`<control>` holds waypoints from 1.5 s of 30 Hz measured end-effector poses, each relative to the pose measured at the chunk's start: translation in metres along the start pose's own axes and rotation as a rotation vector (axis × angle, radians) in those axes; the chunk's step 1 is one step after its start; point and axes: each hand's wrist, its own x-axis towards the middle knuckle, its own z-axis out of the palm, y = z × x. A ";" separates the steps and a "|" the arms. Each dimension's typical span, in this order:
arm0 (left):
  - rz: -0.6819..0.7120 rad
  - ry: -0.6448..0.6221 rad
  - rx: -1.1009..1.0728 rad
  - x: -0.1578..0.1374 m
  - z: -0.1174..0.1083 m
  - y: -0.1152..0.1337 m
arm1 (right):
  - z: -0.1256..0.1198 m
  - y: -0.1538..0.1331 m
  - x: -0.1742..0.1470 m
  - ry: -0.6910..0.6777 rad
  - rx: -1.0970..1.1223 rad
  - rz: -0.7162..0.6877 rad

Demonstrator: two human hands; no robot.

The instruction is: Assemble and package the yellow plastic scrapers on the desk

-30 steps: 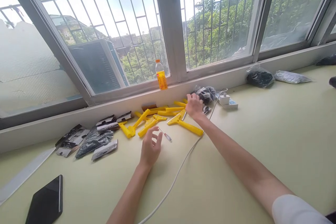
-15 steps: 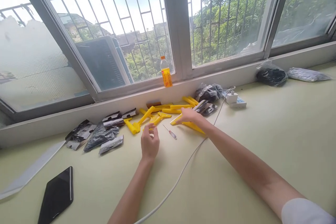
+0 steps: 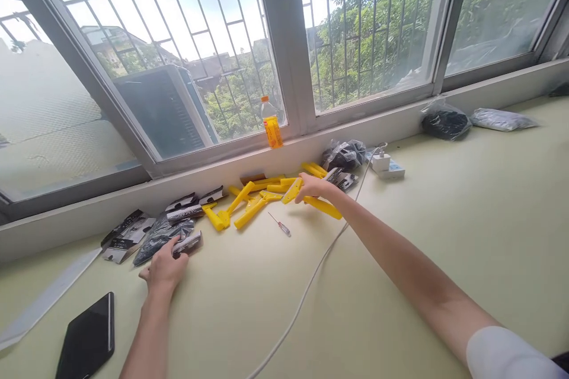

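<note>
My left hand [image 3: 166, 266] is at the left, its thumb and forefinger closed on the near edge of a small black-and-white printed packet [image 3: 190, 243], which lies beside a dark plastic bag [image 3: 153, 241]. In my right hand [image 3: 312, 188] is a yellow scraper [image 3: 324, 208]; its wide head shows left of the fingers and its handle points to the lower right. Several more yellow scrapers [image 3: 251, 213] lie in a loose pile between the hands. A small screwdriver [image 3: 280, 224] with a clear handle rests in front of that pile.
A white cable [image 3: 306, 296] crosses the table to a white charger [image 3: 380, 161]. At the lower left lies a black phone [image 3: 86, 334]. An orange drink bottle [image 3: 272, 127] stands on the window ledge. Bagged black items [image 3: 446, 122] are at the back right.
My left hand has moved left from beside the scrapers to the printed packet and closed on it. My right hand still holds the scraper, its head now turned more upright. The view has shifted slightly.
</note>
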 end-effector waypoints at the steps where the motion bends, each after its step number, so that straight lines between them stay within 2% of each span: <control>1: -0.011 0.001 -0.006 0.004 -0.001 -0.005 | -0.002 -0.001 -0.001 -0.007 0.075 -0.028; 5: 0.010 -0.009 -0.030 0.010 -0.001 -0.006 | -0.004 -0.014 -0.004 0.017 0.479 -0.145; 9: 0.066 -0.014 -0.014 -0.008 0.002 0.026 | -0.003 -0.038 -0.008 -0.014 0.785 -0.129; 11: 0.080 0.031 -0.014 -0.022 0.005 0.048 | -0.004 -0.050 -0.012 0.013 0.833 -0.123; 14: 0.048 0.148 -0.002 -0.042 0.008 0.078 | -0.006 -0.065 -0.022 0.012 0.819 -0.210; 19: 0.180 0.221 -0.059 -0.066 0.015 0.110 | -0.004 -0.096 -0.047 -0.002 0.990 -0.351; 22: 0.227 0.203 -0.193 -0.075 0.021 0.118 | 0.008 -0.110 -0.055 0.089 0.989 -0.442; 24: 0.177 0.118 -0.380 -0.079 0.025 0.122 | 0.021 -0.113 -0.056 0.214 0.939 -0.479; 27: 0.053 -0.042 -0.670 -0.086 0.029 0.127 | 0.043 -0.111 -0.051 0.345 0.858 -0.433; 30: 0.012 -0.054 -0.794 -0.089 0.030 0.130 | 0.060 -0.106 -0.046 0.343 0.802 -0.392; 35: 0.063 0.028 -0.786 -0.088 0.033 0.129 | 0.074 -0.101 -0.044 0.330 0.723 -0.439; 38: 0.092 0.033 -0.794 -0.085 0.037 0.126 | 0.077 -0.100 -0.044 0.332 0.670 -0.451; 41: 0.084 0.065 -0.814 -0.083 0.038 0.123 | 0.075 -0.098 -0.043 0.341 0.611 -0.402; 45: 0.057 0.127 -0.777 -0.080 0.036 0.120 | 0.068 -0.096 -0.041 0.211 0.693 -0.289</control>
